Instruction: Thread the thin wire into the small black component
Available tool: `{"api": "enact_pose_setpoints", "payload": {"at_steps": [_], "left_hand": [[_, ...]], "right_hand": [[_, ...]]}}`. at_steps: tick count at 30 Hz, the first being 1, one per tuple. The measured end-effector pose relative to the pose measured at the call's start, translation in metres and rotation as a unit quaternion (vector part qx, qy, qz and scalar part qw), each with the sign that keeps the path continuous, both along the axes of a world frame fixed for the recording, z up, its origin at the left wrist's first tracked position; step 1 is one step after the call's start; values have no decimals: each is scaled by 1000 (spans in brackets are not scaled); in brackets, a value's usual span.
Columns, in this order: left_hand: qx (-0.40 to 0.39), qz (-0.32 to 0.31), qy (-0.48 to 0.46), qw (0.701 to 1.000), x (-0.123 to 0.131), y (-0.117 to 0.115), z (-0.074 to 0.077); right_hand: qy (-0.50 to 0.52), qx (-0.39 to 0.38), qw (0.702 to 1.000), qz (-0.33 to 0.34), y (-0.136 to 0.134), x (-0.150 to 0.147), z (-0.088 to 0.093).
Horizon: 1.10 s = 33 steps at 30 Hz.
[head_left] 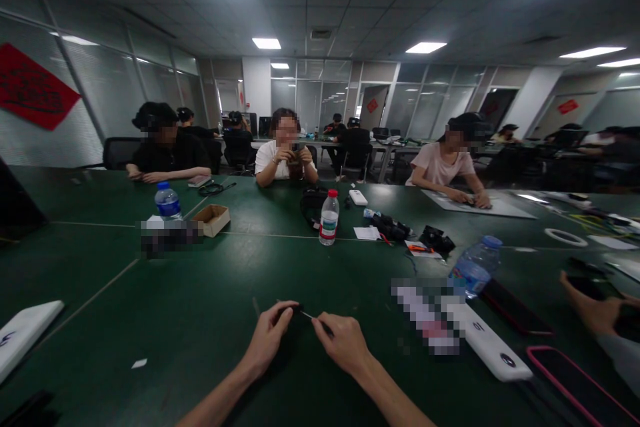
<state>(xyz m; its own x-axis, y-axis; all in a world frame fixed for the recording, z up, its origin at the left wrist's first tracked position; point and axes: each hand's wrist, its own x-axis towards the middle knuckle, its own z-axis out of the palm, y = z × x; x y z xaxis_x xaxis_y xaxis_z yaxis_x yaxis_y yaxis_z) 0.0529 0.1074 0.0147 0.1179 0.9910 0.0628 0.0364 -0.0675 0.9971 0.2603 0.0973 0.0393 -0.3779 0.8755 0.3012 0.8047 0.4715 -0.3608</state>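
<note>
Above the green table my left hand (267, 340) pinches a small dark object (299, 307) between thumb and fingers; its exact kind is too small to make out. My right hand (346, 341) is closed around a small screwdriver (307, 315), whose thin silvery shaft points left at the dark object. The screwdriver's dark handle is mostly hidden in my fingers. Whether its tip touches the object I cannot tell.
A red-capped bottle (329, 220) stands ahead, with an open cardboard box (215, 220) to its left. At right are a large bottle (475, 267), a white power bank (493, 340) and phones. Several people sit around; another person's hands (595, 307) are at far right.
</note>
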Motion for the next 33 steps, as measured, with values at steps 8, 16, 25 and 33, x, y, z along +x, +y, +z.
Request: {"api": "enact_pose_setpoints", "payload": {"at_steps": [8,16,25,33], "left_hand": [[-1,6,0,1000,1,-2,6],[10,-1,-32,999,1,0,4],[26,-28,-55,998,4,1,2],[38,1,-12,999,4,-3,2]], "right_hand": [[-13,-5,1000,-7,0,-1,-1],[-35,-1,999,-38,1,-4,-3],[-41,11,999,-30,0,-2,-2],[-51,22,998,-41,-1,-6,-7]]}}
